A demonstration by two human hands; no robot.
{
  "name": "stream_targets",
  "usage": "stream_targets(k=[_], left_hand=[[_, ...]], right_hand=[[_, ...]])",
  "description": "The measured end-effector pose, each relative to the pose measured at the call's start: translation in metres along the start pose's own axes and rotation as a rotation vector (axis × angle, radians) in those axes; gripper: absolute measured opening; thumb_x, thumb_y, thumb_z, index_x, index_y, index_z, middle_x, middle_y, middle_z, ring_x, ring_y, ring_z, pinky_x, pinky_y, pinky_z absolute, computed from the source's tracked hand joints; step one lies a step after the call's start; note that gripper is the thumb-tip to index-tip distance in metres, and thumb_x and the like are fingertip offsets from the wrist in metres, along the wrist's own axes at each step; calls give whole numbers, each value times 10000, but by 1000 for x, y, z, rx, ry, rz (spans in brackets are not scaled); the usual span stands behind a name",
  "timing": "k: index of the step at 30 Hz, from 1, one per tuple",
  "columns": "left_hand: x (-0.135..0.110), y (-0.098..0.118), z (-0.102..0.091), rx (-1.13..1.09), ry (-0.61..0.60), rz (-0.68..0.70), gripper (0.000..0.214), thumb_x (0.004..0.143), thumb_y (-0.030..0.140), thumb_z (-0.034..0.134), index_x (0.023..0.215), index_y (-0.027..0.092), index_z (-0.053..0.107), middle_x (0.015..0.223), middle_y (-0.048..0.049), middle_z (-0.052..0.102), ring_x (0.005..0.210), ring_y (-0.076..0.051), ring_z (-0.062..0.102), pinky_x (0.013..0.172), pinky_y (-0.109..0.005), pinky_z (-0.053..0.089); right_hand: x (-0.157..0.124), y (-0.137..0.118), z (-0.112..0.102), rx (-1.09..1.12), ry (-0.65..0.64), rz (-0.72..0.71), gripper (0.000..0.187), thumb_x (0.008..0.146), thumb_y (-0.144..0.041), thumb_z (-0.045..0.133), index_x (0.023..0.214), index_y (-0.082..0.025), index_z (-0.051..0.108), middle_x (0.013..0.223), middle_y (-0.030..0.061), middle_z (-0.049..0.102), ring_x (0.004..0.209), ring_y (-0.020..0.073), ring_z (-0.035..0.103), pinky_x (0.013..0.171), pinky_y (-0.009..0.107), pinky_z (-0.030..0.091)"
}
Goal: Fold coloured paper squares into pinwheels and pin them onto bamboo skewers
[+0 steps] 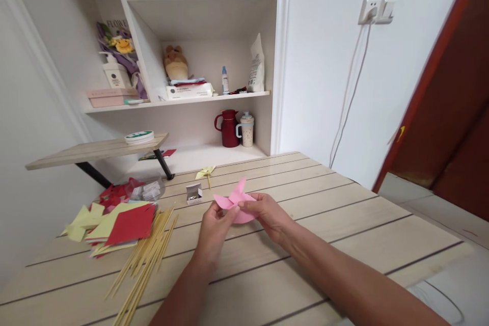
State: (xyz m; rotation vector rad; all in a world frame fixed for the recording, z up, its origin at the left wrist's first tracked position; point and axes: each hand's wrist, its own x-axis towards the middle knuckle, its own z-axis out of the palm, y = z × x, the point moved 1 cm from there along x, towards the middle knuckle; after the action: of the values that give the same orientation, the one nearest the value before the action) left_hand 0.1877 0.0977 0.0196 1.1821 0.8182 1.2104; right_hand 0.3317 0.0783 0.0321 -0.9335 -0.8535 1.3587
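The folded pink paper [236,197] is over the worktop [344,209], fingertip-gripped by the left hand [214,226] and right hand [269,214]; light pressure near its centre should keep its curls uncrushed. Beyond sits a small box [194,200]; thin sticks [156,239] lie leftward.

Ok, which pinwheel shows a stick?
The yellow pinwheel beyond the small open box, its stick visible; none shows on the handheld pink pinwheel or the leftmost folded yellow paper.
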Motion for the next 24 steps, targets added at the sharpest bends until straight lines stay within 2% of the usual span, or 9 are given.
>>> stream_targets(k=[6, 13, 24], left_hand=[[0, -2, -4, 28, 6, -11, 434, 675, 387, 841, 997, 107, 760, 1008, -139, 764, 958, -250, 680, 875, -341, 492], [1, -4, -2, -19, -7, -11, 422, 674, 382, 844, 1001, 127, 766, 958, -111, 772, 934, -236, 692, 886, -335, 494], [3, -9, -4, -63, 87, -23, 413, 593, 369, 883, 904, 114, 785, 854, -104, 772, 845, -227, 689, 832, -331, 502]], right_hand=[[0, 1, 1, -18, 2, -3, 268, 553, -264, 871, 714, -99, 734, 653, 41, 698, 612, 134, 569, 650, 275, 396], [1, 4, 1, 10, -6, 18, 256, 553, -248, 865, 723, -107, 735, 686, 50, 711, 633, 139, 586, 662, 274, 408], [-1, 6, 4, -47, -28, 21, 316, 547, -304, 885, 748, -122, 724, 729, 49, 710, 681, 156, 599, 693, 283, 407]])
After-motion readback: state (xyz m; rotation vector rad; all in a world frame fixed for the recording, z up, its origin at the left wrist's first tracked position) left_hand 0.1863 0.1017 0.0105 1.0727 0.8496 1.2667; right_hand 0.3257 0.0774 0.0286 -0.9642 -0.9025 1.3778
